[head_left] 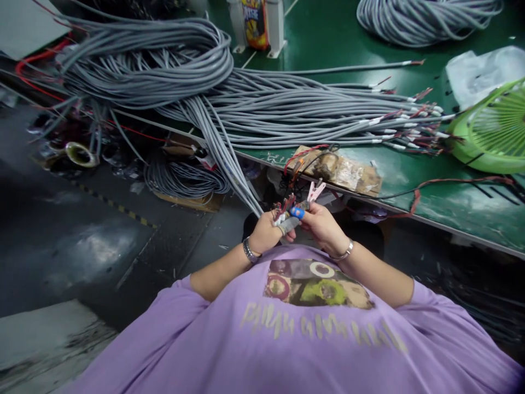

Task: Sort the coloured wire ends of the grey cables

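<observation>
My left hand is closed around the end of a grey cable whose stripped red and dark wires stick up from my fist. My right hand is closed on a small tool with a blue grip and pink jaws, held right against the wire ends. Both hands meet just in front of my purple shirt, below the edge of the green workbench. The cable runs up and left into a large bundle of grey cables.
Many grey cables with stripped ends lie across the bench. A green fan and a plastic bag sit at the right. A brown taped pad lies at the bench edge. Another cable coil lies at the back. Dark floor with more coils is at left.
</observation>
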The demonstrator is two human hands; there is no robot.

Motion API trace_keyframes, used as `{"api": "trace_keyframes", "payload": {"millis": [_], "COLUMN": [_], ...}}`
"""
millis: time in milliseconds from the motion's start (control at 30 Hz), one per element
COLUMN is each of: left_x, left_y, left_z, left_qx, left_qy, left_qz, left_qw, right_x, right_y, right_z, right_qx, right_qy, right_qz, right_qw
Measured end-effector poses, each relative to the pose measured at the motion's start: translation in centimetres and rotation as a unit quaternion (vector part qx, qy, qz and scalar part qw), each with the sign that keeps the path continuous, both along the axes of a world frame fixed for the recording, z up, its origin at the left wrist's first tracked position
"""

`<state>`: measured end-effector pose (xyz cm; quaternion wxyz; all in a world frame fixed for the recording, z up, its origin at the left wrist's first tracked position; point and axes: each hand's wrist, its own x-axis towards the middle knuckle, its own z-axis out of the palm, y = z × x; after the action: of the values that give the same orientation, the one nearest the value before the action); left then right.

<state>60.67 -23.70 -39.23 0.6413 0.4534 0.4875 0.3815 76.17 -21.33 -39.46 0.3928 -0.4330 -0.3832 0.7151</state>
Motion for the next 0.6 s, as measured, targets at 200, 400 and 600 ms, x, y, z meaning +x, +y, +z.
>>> {"api": "trace_keyframes", "payload": {"millis": [200,400,600], "left_x": [0.6,1.0,0.8], "left_y": [0.1,-0.1,-0.1], "left_z": [-0.4,-0.1,-0.3], "left_qx": [0.011,0.021,0.046], "left_qy": [-0.051,-0.036,-0.019], "left_qz": [0.117,0.102,0.034], "left_qw": [0.992,0.994,0.998], "right_x": [0.5,1.1,0.5], "right_y": [-0.7,-1.2,-0.9], "right_z": [-0.1,-0.2,0.9], "right_qx": [-0.003,0.033,0.045], "right_qy": [0.019,0.007,0.054], "right_qz": [-0.05,-0.051,0.027], "right_qw": [0.999,0.998,0.997]}}
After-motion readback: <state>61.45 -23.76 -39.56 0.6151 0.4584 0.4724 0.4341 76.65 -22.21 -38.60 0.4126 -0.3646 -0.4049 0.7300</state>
